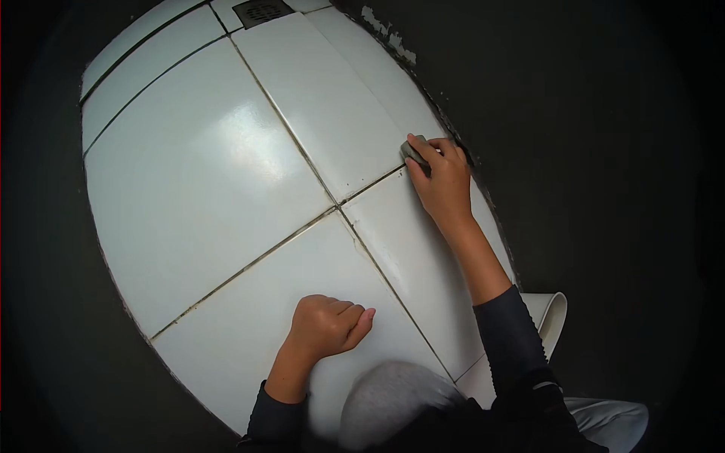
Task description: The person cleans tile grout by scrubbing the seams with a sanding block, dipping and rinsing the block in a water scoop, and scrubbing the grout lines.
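My right hand (444, 177) grips a small grey block (411, 149), perhaps a sponge, between thumb and fingers. Its lower side rests on the white tile floor (196, 189), at the end of a dark grout line (377, 181) near the right edge. The palm side of the block is covered by my fingers. My left hand (328, 325) is closed in a loose fist above a tile in the lower middle, with nothing showing in it.
Dark, stained grout lines cross near the middle of the white tiles. A dark drain grate (261, 11) lies at the top. To the right is a dark grey surface (589, 189) with a rough edge. A white curved object (555, 317) stands by my right sleeve. My grey-clad knee (389, 400) is at the bottom.
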The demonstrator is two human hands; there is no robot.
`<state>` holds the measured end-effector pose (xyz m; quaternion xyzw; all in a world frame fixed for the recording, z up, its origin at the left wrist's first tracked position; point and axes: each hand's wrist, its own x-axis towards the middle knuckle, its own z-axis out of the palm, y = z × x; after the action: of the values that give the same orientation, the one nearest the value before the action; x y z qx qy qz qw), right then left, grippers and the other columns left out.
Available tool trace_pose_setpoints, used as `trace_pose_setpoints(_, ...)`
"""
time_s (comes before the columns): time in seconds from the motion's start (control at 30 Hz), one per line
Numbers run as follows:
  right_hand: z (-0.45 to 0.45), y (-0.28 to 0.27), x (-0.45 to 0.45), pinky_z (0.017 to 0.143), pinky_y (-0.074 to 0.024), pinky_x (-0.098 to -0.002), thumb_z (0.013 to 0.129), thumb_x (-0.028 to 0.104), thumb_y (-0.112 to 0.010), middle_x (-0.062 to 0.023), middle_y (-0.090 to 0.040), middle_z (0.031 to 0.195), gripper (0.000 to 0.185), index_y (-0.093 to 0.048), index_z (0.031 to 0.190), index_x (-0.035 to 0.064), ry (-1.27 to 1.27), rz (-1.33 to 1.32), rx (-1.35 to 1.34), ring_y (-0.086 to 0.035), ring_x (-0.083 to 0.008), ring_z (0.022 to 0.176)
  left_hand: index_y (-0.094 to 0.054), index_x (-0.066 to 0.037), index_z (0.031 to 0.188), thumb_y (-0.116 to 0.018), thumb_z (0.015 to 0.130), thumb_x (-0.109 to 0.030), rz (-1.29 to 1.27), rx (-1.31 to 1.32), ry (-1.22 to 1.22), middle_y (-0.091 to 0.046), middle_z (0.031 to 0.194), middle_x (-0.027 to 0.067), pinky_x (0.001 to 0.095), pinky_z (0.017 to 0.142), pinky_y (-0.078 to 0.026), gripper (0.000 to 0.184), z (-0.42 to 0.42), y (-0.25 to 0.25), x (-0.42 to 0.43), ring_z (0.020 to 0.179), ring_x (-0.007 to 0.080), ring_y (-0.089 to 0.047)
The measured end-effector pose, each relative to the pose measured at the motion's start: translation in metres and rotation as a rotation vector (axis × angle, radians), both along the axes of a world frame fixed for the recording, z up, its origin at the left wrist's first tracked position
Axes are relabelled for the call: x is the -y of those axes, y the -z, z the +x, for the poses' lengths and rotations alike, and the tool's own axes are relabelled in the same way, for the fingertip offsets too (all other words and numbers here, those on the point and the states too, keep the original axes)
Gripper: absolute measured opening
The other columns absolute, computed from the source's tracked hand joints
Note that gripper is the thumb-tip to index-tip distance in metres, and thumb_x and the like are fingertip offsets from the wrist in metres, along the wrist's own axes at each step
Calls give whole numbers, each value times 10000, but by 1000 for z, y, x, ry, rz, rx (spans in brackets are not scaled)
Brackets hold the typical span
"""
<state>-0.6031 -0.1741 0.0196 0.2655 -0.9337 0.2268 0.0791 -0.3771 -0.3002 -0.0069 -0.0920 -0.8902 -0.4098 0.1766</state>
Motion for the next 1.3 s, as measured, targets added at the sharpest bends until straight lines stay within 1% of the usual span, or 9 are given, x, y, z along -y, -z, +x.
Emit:
trace_pose_setpoints(0.07, 13, 2, 7, 810, -492, -375, 786, 85, -704, -99, -605, 1040, 345, -682, 1127, 131, 23, 11, -55, -540, -282, 945, -537, -106, 513, -661, 761, -98, 14, -15, -9, -475, 440, 17, 294, 360, -342, 278, 0, 0, 0, 360, 183, -451)
trace_pose_setpoints(0.2, 23, -4, 2, 808, -510, -373, 775, 95, -722, -91, -613, 1027, 362, -655, 1130, 116, -154, -56, 65, -566, -269, 917, -539, -107, 514, -660, 760, -95, -5, 4, 28, -473, 438, 14, 291, 360, -340, 274, -1, 0, -2, 359, 181, -450)
trace_pose_setpoints(0.4, 11, 2, 1, 756, -501, -372, 782, 85, -705, -88, -619, 1002, 318, -668, 1098, 100, 11, -10, -66, -573, -267, 902, -517, -110, 505, -660, 757, -91, 1, -9, 9, -463, 433, 11, 292, 359, -333, 290, -2, -1, -2, 355, 179, -440)
trace_pose_setpoints(0.53, 43, -1, 18, 777, -505, -371, 771, 107, -719, -87, -605, 984, 318, -676, 1086, 118, -155, -117, 54, -566, -265, 912, -504, -112, 500, -658, 759, -93, -19, 2, 43, -458, 434, 14, 294, 357, -328, 302, -1, 1, -4, 352, 179, -433)
trace_pose_setpoints(0.67, 12, -3, -1, 790, -498, -372, 784, 93, -708, -84, -604, 962, 303, -678, 1086, 89, 57, -127, 129, -567, -259, 908, -493, -116, 499, -659, 759, -93, 7, 3, -15, -456, 434, 14, 293, 360, -331, 309, -1, -1, 0, 351, 179, -430)
trace_pose_setpoints(0.73, 16, 0, 6, 783, -498, -372, 775, 87, -711, -85, -602, 969, 307, -680, 1081, 90, 67, -71, 3, -562, -266, 892, -436, -133, 472, -663, 803, -154, 13, -38, -19, -424, 412, 12, 301, 346, -312, 402, -2, 1, -1, 334, 178, -406)
trace_pose_setpoints(0.93, 71, 2, 40, 738, -510, -355, 740, 110, -748, -75, -574, 967, 366, -669, 1097, 132, -243, -96, -5, -553, -257, 863, -440, -133, 472, -664, 806, -161, 12, -41, -5, -429, 412, 10, 301, 346, -317, 403, -2, 4, -5, 333, 181, -410)
trace_pose_setpoints(1.13, 27, -2, 14, 744, -496, -374, 761, 83, -720, -93, -586, 930, 335, -676, 1092, 103, 0, -50, -18, -555, -267, 862, -453, -132, 473, -665, 807, -164, 16, -38, -20, -434, 413, 9, 302, 347, -319, 397, -2, 1, 0, 332, 179, -413)
trace_pose_setpoints(1.3, 77, 0, 44, 706, -510, -349, 734, 94, -741, -80, -570, 943, 366, -674, 1091, 129, -229, -111, 9, -545, -247, 839, -446, -131, 473, -664, 807, -163, 9, -38, -6, -431, 412, 7, 300, 345, -312, 401, -2, 2, -4, 332, 178, -409)
